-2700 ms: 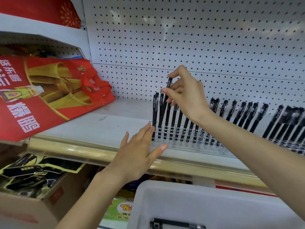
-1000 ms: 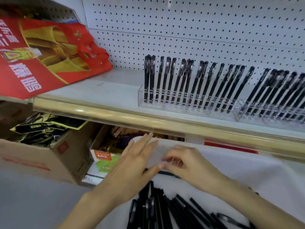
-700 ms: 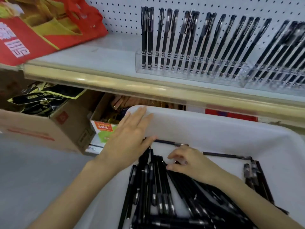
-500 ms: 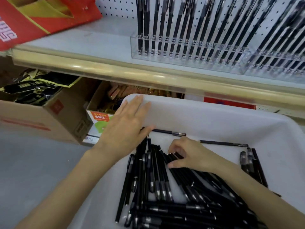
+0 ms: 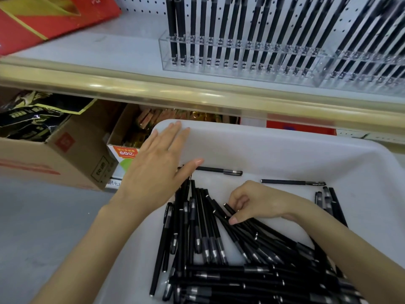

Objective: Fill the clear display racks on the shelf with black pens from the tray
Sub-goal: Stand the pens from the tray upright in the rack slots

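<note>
A white tray (image 5: 274, 148) below the shelf holds a heap of black pens (image 5: 219, 249). My right hand (image 5: 256, 202) is down in the heap, its fingers curled round the end of one black pen (image 5: 228, 208). My left hand (image 5: 160, 170) lies flat with straight fingers on the tray's far left rim. Up on the shelf, a clear display rack (image 5: 236, 62) stands full of upright black pens, and a second clear rack (image 5: 368, 80) with pens adjoins it on the right.
A red and gold carton (image 5: 50, 18) lies on the shelf at the left. Under the gold shelf edge (image 5: 175, 93) sit a cardboard box (image 5: 54, 154) of dark packets and a smaller box of goods (image 5: 129, 137). Grey floor lies at the lower left.
Both hands came down from the shelf rack to the tray. My right hand has gone into the pen heap and closed on one pen; my left hand settled on the tray rim.
</note>
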Available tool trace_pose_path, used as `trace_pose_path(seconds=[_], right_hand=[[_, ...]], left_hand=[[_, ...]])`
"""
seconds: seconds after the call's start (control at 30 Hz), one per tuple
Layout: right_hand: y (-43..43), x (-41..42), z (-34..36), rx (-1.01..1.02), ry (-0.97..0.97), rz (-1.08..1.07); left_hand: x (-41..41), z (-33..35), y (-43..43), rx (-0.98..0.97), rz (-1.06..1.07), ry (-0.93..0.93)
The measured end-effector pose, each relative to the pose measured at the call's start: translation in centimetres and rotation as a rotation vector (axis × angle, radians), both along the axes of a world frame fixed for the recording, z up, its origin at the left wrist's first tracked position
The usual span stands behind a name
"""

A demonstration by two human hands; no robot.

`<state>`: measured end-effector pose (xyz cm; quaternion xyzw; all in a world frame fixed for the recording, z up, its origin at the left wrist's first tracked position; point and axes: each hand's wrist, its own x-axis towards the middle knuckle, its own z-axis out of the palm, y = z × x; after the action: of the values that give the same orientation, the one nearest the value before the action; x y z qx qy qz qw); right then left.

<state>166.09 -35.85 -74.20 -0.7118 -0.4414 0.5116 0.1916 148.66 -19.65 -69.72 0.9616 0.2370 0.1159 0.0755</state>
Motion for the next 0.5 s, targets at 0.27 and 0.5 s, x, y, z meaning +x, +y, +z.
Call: trace_pose_path(seconds=[0.27,0.5], right_hand=[[1.0,0.0,4.9,0.246,0.2,-0.303],[2.2,-0.8,10.6,0.555,0.148,-0.248]], left_hand=[[0.2,1.3,0.0,-0.33,-0.088,-0.243],[1.8,5.1,-2.1,-0.669,-0.163,-0.411]])
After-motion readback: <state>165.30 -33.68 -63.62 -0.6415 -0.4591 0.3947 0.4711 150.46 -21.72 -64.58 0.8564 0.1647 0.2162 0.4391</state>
